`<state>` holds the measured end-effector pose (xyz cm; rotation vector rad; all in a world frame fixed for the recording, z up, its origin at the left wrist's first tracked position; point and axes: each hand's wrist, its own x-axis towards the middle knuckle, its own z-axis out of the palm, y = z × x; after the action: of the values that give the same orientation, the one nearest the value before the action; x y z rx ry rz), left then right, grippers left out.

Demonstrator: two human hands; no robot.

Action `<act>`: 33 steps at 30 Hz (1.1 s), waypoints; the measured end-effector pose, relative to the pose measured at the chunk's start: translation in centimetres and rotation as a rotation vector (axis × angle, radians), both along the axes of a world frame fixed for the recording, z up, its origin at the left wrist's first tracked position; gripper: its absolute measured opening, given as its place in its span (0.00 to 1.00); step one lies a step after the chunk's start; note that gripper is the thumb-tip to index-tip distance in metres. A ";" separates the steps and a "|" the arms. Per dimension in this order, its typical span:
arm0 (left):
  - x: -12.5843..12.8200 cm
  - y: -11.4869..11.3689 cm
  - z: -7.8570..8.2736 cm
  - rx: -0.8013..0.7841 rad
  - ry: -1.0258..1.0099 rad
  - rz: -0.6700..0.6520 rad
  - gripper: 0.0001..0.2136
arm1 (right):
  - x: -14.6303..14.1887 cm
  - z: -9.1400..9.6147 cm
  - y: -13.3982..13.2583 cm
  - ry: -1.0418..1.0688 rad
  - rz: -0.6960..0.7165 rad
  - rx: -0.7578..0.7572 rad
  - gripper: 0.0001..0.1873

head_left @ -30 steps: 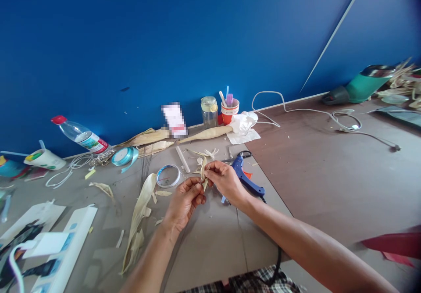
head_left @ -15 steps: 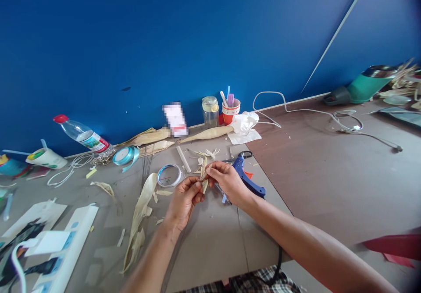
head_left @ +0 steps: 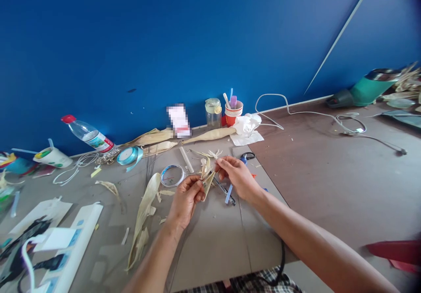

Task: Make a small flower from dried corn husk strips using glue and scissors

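While left hand (head_left: 187, 196) pinches husk (head_left: 208, 185) | pale, narrow, dry-looking | right hand (head_left: 237, 176) curled, hold unclear

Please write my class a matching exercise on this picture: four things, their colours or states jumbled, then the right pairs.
1. Plastic bottle
2. Ribbon spool
3. Power strip
4. Left hand

A. White, with plugs in it
B. Fingertips drawn together at a piece of corn husk
C. Tilted, with a red cap
D. Light blue

Pairs: 1-C; 2-D; 3-A; 4-B

Husk (head_left: 208, 187) — pale yellow; wall (head_left: 184, 43) — blue
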<state>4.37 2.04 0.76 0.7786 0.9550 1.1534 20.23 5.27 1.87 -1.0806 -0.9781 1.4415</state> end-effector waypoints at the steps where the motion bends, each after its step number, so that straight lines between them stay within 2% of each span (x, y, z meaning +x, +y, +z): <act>1: 0.0 0.0 0.0 -0.004 -0.009 -0.001 0.08 | 0.4 0.3 0.1 -0.012 -0.014 0.020 0.14; 5: -0.1 0.0 0.2 -0.003 -0.039 0.002 0.09 | 2.4 2.0 0.3 -0.085 -0.037 0.085 0.14; 8: -0.2 0.0 0.3 0.001 -0.054 0.003 0.09 | 4.4 2.7 -0.3 -0.267 -0.079 0.119 0.18; 10: -0.3 0.0 0.3 0.001 -0.057 0.005 0.09 | 5.9 2.5 -1.0 -0.501 -0.102 0.152 0.23; 12: -0.4 0.0 0.3 0.001 -0.052 0.006 0.09 | 7.3 1.7 -1.8 -0.831 -0.097 0.225 0.21; 14: -0.4 -0.1 0.3 0.009 -0.051 0.003 0.09 | 8.4 0.6 -2.7 -1.135 -0.057 0.295 0.15; 16: -0.4 -0.1 0.2 0.022 -0.058 -0.003 0.08 | 9.0 -0.4 -3.5 -1.372 0.002 0.297 0.18; 18: -0.4 -0.1 0.1 0.028 -0.068 -0.011 0.08 | 9.0 -1.2 -4.1 -1.516 0.092 0.268 0.22; 21: -0.4 -0.1 0.1 0.026 -0.081 -0.012 0.08 | 8.5 -1.6 -4.4 -1.596 0.206 0.231 0.27; 23: -0.5 -0.1 0.2 0.022 -0.088 -0.010 0.08 | 8.1 -1.5 -4.3 -1.626 0.231 0.204 0.29; 28: -0.8 0.0 0.3 0.014 -0.109 -0.022 0.07 | 7.6 -1.0 -4.0 -1.679 0.288 0.156 0.22; 31: -0.8 0.0 0.3 0.012 -0.118 -0.022 0.07 | 7.9 -1.1 -4.1 -1.696 0.257 0.204 0.17; 33: -0.9 0.1 0.3 0.009 -0.121 -0.020 0.08 | 8.3 -1.3 -4.4 -1.663 0.193 0.236 0.17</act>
<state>3.50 2.09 1.02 0.7160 0.8399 1.1748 28.53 0.89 0.58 -1.9986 -2.3091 0.2114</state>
